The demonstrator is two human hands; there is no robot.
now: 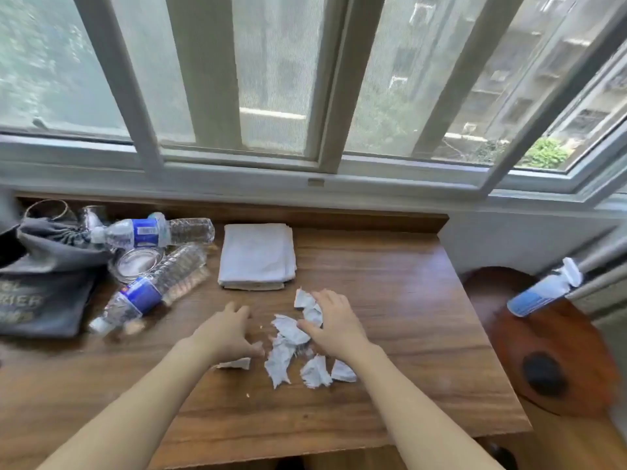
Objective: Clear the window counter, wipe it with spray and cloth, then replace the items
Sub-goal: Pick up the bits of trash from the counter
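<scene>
Several torn white paper scraps lie scattered on the wooden window counter, near its front middle. My right hand rests palm down on the upper scraps, fingers spread. Just left of the pile, my left hand is flat on the wood with fingers apart, one small scrap below it. A folded white cloth lies behind the hands. A spray bottle with a white and blue body stands on a round wooden stool at the right.
Two clear plastic water bottles lie on their sides at the left, beside a glass dish and a dark grey cloth bag. The window frame runs along the back edge.
</scene>
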